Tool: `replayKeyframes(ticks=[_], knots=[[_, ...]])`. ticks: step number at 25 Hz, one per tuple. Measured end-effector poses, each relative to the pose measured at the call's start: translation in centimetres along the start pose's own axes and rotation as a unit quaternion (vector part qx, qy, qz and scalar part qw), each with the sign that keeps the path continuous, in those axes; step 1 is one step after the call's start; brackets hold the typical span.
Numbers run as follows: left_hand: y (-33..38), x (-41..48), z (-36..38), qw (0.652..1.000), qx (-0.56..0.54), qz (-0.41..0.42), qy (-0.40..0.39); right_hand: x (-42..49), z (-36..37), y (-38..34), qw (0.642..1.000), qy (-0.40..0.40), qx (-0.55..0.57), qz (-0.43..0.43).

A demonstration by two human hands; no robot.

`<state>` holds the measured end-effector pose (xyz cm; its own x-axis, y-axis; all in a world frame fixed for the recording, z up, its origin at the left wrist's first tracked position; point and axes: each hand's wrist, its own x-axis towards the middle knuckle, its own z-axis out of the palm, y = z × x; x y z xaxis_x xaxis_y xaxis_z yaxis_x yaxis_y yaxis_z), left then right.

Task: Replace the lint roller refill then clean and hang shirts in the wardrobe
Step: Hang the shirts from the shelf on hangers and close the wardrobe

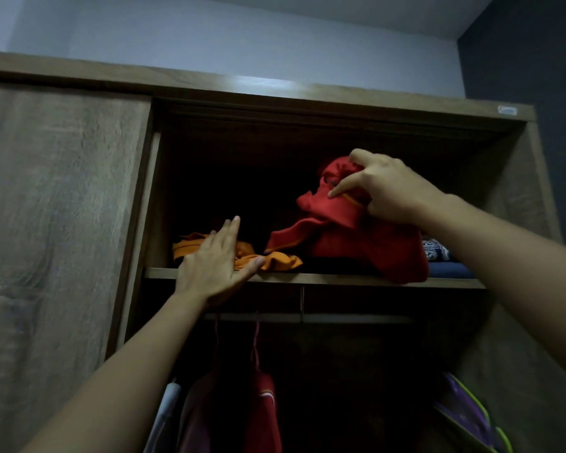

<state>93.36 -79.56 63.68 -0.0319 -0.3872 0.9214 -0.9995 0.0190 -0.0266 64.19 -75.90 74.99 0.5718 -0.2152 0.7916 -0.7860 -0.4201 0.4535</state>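
Observation:
I look up into a wooden wardrobe. On its upper shelf (340, 278) lies a crumpled red shirt (366, 243); my right hand (386, 188) grips its top and holds part of it raised. To the left, an orange shirt (275, 260) lies flat on the same shelf. My left hand (214, 263) rests on the orange shirt with fingers spread and straight, gripping nothing. No lint roller is in view.
A sliding door (59, 207) covers the wardrobe's left half. Folded dark blue clothes (445, 266) sit at the shelf's right end. Below the shelf a rail (356, 318) carries hangers with a red garment (263, 410) and others; a purple item (464, 410) hangs at the lower right.

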Motion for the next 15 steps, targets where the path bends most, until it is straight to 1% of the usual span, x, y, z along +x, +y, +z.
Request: replayKeyframes(ticks=[3, 9, 10, 11, 13, 15], knots=[[0.0, 0.1, 0.1, 1.000, 0.016, -0.003, 0.006, -1.3, -1.2, 0.1, 1.000, -0.017, -0.009, -0.012], [0.8, -0.2, -1.0, 0.999, 0.006, -0.033, -0.038, -4.9, -6.6, 1.9, 0.999, -0.017, -0.032, -0.008], [1.4, -0.2, -1.4, 0.999, 0.006, -0.036, -0.031, -5.5, -7.7, 2.3, 0.999, -0.017, -0.030, -0.004], [2.3, -0.4, -1.8, 0.999, -0.006, -0.031, -0.008, -6.2, -8.6, 2.6, 0.999, -0.016, -0.028, -0.001], [5.4, -1.0, -3.1, 0.993, -0.092, 0.032, 0.067, -7.5, -10.1, 2.9, 1.000, -0.006, -0.028, 0.003], [10.0, -2.1, -5.2, 0.963, -0.219, 0.114, 0.111, -8.5, -11.1, 2.9, 1.000, 0.003, -0.021, 0.011]])
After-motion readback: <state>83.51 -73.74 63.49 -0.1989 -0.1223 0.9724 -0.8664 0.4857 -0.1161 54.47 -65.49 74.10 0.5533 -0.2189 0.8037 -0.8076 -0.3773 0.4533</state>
